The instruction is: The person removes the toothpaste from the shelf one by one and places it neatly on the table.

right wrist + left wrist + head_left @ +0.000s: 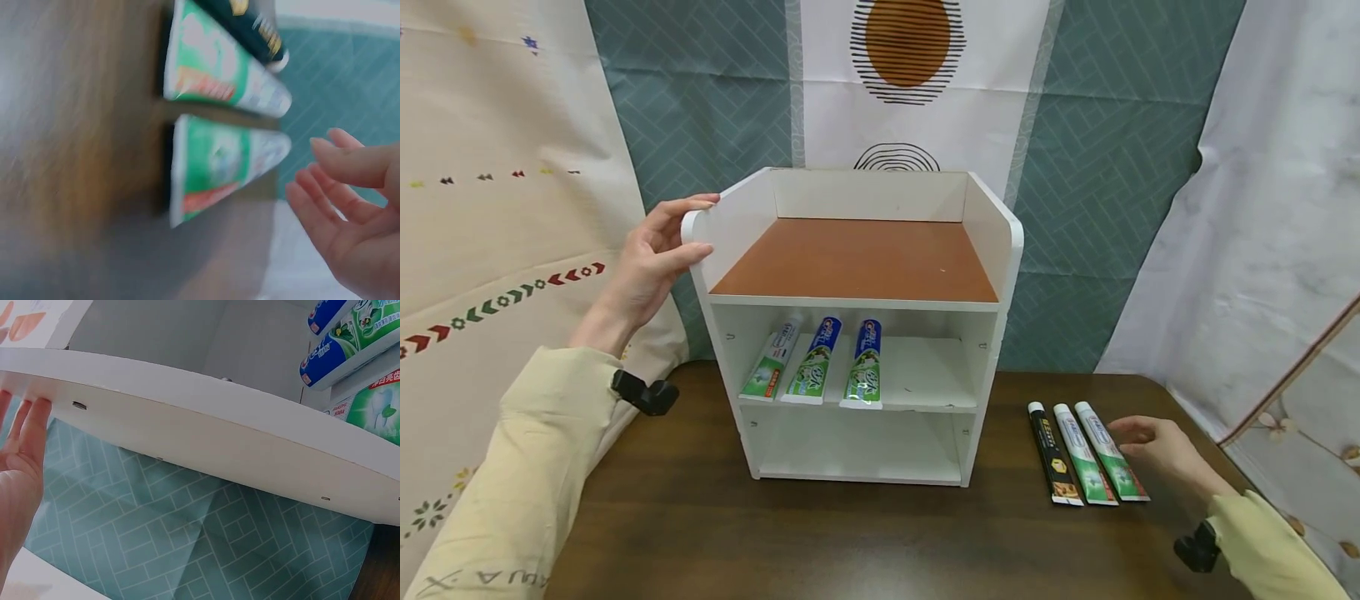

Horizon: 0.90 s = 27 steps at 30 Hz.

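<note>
Left hand [651,265] is pinching the side panel [741,229] of the white shelf [853,303], while the right hand [1159,448] is hovering relaxed and empty just beside the rightmost green-and-white tube [1112,454], which is lying on the counter [850,542]. That tube is probably going to feel light, soft and slick; its narrow capped end [1083,407] is likely offering a firmer hold.

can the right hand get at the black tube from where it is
Probably yes, though not straight across: two green tubes lie between the right hand and the black tube. Nothing shows above the tubes, and the hand looks empty, so reaching over seems free.
</note>
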{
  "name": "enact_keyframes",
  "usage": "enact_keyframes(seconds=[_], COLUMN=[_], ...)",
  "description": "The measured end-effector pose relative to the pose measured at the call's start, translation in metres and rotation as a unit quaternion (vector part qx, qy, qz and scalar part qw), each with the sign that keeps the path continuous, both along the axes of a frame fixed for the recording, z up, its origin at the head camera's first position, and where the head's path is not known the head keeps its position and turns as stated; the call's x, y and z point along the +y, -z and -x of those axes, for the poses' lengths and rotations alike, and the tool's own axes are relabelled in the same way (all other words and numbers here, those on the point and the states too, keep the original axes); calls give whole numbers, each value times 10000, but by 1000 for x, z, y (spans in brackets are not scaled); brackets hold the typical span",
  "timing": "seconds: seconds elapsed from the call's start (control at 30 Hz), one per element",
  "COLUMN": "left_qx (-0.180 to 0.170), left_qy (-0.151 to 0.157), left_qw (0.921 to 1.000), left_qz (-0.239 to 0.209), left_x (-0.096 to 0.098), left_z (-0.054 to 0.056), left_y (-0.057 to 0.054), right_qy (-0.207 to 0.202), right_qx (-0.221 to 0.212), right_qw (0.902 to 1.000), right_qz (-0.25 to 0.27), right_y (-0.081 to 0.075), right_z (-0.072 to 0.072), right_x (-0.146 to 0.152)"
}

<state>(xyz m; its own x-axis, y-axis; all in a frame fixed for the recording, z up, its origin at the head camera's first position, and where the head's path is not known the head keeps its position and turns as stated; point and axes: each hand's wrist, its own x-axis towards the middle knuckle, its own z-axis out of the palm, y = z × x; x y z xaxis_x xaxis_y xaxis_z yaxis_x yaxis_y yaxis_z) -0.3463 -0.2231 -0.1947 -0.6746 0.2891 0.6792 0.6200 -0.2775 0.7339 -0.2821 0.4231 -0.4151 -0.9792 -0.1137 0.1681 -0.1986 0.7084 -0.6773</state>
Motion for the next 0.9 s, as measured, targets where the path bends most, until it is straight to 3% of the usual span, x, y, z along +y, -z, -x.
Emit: enact_keyframes(seconds=[0.07, 0.13, 0.27, 0.5, 0.77, 0.9], left_qx=[13, 20, 19, 53, 79, 88], left_qy=[5, -4, 20, 84, 24, -41], left_qw=[10000, 10000, 10000, 9999, 10000, 9999], left_qz=[3, 19, 58, 85, 43, 68], left_x=[0, -1, 0, 1, -1, -1], left_z=[0, 0, 1, 3, 1, 0], left_y=[0, 1, 1, 2, 2, 0], right_qy=[225, 190, -26, -520, -958, -1416], right_qx=[78, 263, 681, 1312, 1688, 1948], right_qw=[9997, 9994, 9975, 9894, 9797, 9656], right_qz=[-103, -118, -165, -342, 511, 979], right_y=[-8, -15, -24, -38, -45, -54], right_z=[1, 2, 4, -5, -7, -18], right_x=[-12, -23, -47, -96, -138, -159])
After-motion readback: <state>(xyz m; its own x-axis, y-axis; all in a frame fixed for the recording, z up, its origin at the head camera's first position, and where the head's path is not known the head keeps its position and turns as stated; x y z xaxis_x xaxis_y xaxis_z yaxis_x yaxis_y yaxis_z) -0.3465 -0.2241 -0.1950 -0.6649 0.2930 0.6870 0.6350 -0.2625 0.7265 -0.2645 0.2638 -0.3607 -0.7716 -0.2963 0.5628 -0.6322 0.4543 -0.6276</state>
